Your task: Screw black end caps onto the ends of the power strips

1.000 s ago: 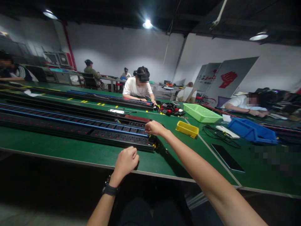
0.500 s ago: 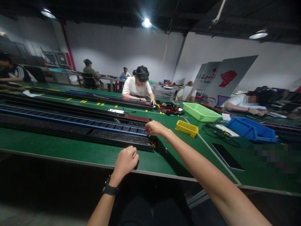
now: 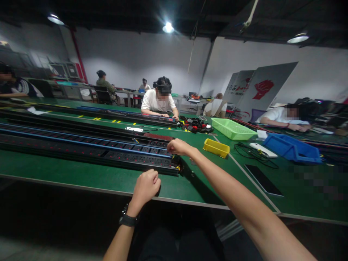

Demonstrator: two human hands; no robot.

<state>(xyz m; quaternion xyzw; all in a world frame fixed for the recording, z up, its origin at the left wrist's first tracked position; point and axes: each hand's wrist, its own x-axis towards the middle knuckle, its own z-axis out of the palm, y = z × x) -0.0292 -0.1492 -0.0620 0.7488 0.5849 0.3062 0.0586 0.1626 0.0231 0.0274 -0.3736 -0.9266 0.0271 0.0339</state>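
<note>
Long black socket strips (image 3: 130,156) with blue edging lie side by side across the green table (image 3: 108,179). My right hand (image 3: 178,146) is closed at the right end of the strips, its fingertips bent down by the blue edge; what they pinch, if anything, is too small to make out. Below it, near the table's front edge, my left hand (image 3: 146,185) rests curled in a fist, a black watch on the wrist. Its palm side is hidden. Wires with yellow parts (image 3: 178,168) stick out of the nearest strip's end.
To the right stand a yellow bin (image 3: 216,148), a green basket (image 3: 233,129) and a blue bin (image 3: 293,148). A phone (image 3: 263,179) and black cables lie nearby. Across the table a person (image 3: 158,101) leans over another strip.
Both hands hold nearly the same place and pose. The view has shifted very slightly.
</note>
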